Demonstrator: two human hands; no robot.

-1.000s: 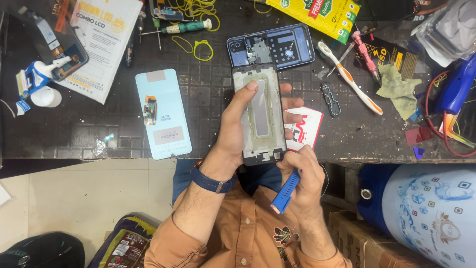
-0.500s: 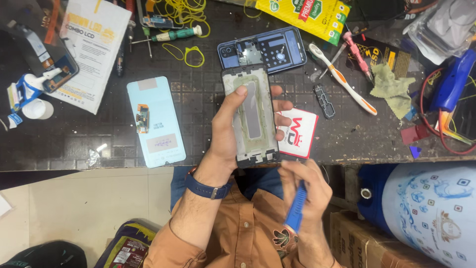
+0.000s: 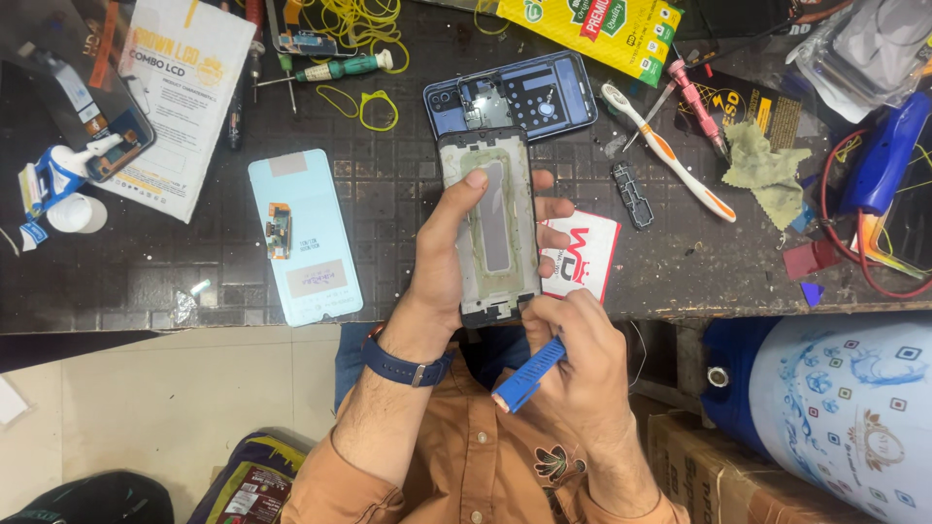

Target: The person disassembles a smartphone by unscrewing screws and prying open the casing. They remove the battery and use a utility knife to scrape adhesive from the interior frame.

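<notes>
Blue-handled tool (image 3: 529, 374) is pinched in the right hand (image 3: 573, 364), its tip at the lower edge of the phone frame (image 3: 488, 225), which is clasped upright above the bench by the left hand (image 3: 442, 267); light, steady strokes along the edge are advised.

A white and orange flat box (image 3: 180, 92) lies top left. A pale blue screen panel (image 3: 306, 238) lies below it. A yellow-green packet (image 3: 592, 24) lies at the top edge. A red-white card (image 3: 582, 257) lies beside the held frame.

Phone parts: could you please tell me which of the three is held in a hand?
The black phone frame, gripped by the left hand; the others lie on the bench.
</notes>
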